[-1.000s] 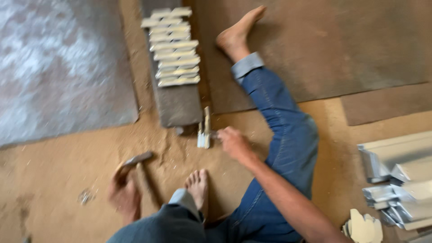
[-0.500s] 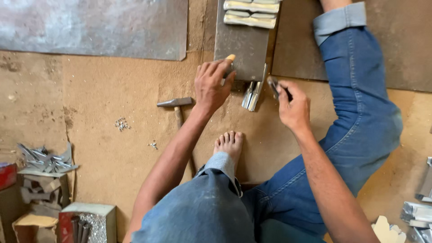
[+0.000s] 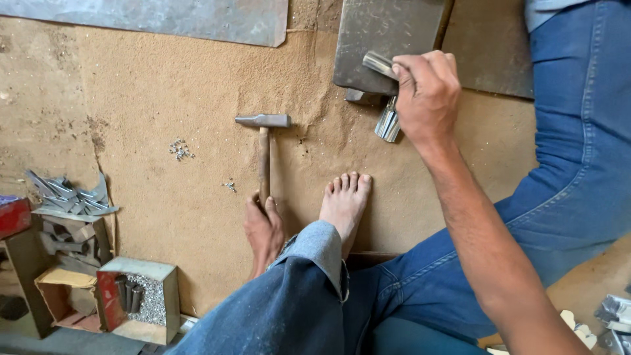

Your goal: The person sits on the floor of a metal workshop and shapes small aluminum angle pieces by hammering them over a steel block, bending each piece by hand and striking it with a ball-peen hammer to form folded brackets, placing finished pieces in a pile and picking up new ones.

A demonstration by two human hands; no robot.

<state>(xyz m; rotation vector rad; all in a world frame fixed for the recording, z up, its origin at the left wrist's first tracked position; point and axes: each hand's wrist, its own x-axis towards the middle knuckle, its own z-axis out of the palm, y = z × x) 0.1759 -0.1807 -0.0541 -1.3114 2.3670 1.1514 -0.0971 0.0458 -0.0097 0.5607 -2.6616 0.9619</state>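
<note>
I sit on a sandy brown floor with my legs in blue jeans and my bare foot [image 3: 345,202] out in front. My left hand [image 3: 263,231] closes around the lower end of a wooden-handled hammer [image 3: 263,141] that lies flat on the floor, its steel head pointing away from me. My right hand [image 3: 427,95] grips a small shiny folded metal piece [image 3: 388,123] and holds it against the near edge of a dark steel plate [image 3: 374,33].
A small open box of tiny metal bits [image 3: 141,299] stands at lower left, beside a heap of cut metal strips [image 3: 66,197] and a red box [image 3: 13,217]. A grey metal sheet [image 3: 164,18] lies along the top. Loose rivets [image 3: 179,149] dot the floor.
My left hand has left the steel plate and dropped back to the hammer handle near my foot. My right hand stays at the plate's edge with the metal piece.
</note>
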